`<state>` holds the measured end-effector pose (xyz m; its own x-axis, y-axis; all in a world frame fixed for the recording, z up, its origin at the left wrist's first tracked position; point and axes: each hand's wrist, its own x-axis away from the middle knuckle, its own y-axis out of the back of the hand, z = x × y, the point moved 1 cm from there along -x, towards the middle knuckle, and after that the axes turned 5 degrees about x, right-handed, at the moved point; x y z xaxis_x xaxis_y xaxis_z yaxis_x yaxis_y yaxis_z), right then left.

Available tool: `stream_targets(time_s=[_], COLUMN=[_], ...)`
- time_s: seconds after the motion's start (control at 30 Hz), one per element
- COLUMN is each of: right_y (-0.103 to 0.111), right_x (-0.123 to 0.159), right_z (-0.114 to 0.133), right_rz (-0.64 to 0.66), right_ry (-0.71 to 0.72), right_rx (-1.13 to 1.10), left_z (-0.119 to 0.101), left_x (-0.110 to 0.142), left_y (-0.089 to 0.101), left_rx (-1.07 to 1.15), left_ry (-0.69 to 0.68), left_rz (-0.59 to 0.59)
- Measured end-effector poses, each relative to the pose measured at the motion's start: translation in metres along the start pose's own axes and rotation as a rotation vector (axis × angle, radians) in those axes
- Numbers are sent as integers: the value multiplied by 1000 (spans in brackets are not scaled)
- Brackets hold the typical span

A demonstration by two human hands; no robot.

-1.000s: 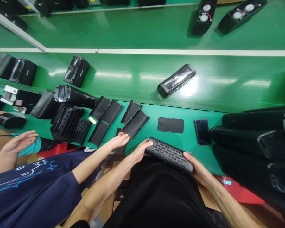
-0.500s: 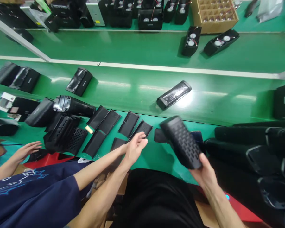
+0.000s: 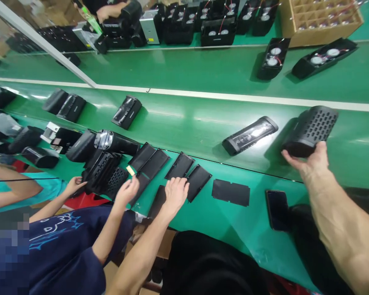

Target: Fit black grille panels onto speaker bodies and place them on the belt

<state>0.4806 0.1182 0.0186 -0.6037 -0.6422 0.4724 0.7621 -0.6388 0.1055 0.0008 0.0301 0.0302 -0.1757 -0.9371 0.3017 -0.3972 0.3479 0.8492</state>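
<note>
Closest, the L hand (image 3: 176, 194) is by the dark panels (image 3: 199, 182) on the green table (image 3: 233, 225), fingers bent down & close together; can't tell if it pinches one. To its left is a co-worker's hand (image 3: 127, 191), w/ a small yellow bit (image 3: 130, 170) by the fingertips. The panels lie flat, side by side, prob. so they're easy to grab. A phone (image 3: 277, 209) lies off to the R, maybe to be out of the way, & a flat black sheet (image 3: 230, 192) lies btwn phone & panels.

Farther out, the R hand (image 3: 315, 164) holds the holed case (image 3: 320, 127), spread wide round its near end, prob. so it can't slip. The case is over the green belt (image 3: 178, 119); can't tell if it touches down. A shiny speaker (image 3: 250, 135) lies on the belt nearby.

Way back, past the white strip (image 3: 203, 94), a box (image 3: 290, 32) has little slots, prob. to stop parts bumping.
</note>
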Motion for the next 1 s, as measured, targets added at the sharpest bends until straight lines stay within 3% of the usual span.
stream_targets(time_s=[0.1,0.2,0.27,0.37,0.47,0.57,0.63,0.87,1.0], right_y=[-2,-18,-39,-80,-123,-152,-157,-121,-103], right_x=[20,74,128,215,268,276,269,247,246], right_z=[-10,-41,-75,-132,-171,-182,-179,-161,-149], right_rz=[-195,-238,-60,341,523,586,592,553,585], right_ry=[-125,-95,-88,-152,-165,-97,-32,144,225], right_rx=[77,166,222,343,514,688,796,1183,1336], left_z=[-11,-21,-24,-24,-24,-24,-23,-7,-4], left_x=[-16,-35,-45,-55,-56,-50,-43,-21,-18], left_y=[-12,-20,-22,-22,-19,-11,-5,12,9], left_rx=[-65,-145,-173,-180,-179,-162,-145,338,508], left_ry=[-6,20,41,55,60,61,66,159,162], left_rz=[35,68,82,82,66,47,30,-129,-116])
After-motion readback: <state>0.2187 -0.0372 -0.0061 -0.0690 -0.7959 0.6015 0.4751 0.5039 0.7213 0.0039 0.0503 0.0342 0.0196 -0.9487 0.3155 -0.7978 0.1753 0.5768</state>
